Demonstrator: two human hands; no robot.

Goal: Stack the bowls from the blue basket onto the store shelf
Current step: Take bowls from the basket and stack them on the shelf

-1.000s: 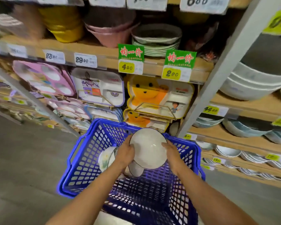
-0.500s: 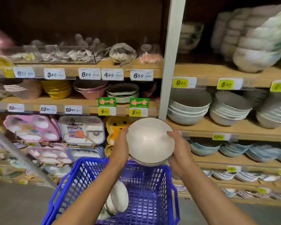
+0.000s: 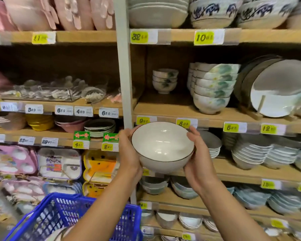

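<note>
I hold a white bowl [image 3: 162, 145] with a thin dark rim, its opening tilted toward me, in front of the wooden store shelf [image 3: 172, 108]. My left hand [image 3: 129, 153] grips its left side and my right hand [image 3: 198, 164] cups its right side and underside. The bowl hovers just below the shelf edge with yellow price tags. The blue basket [image 3: 59, 220] sits low at the left, under my left forearm; its contents are hidden from here.
A grey upright post [image 3: 123, 75] divides the shelving just left of the bowl. On the shelf above stand a small stack of patterned bowls [image 3: 165, 80], a taller tilted stack [image 3: 212, 87] and a large plate [image 3: 281, 87] on a stand. Bare shelf board lies between post and stacks.
Both hands have lifted the bowl out of the basket and up to the right, toward the shelves. The view has tilted upward, so the basket has dropped to the lower left.
</note>
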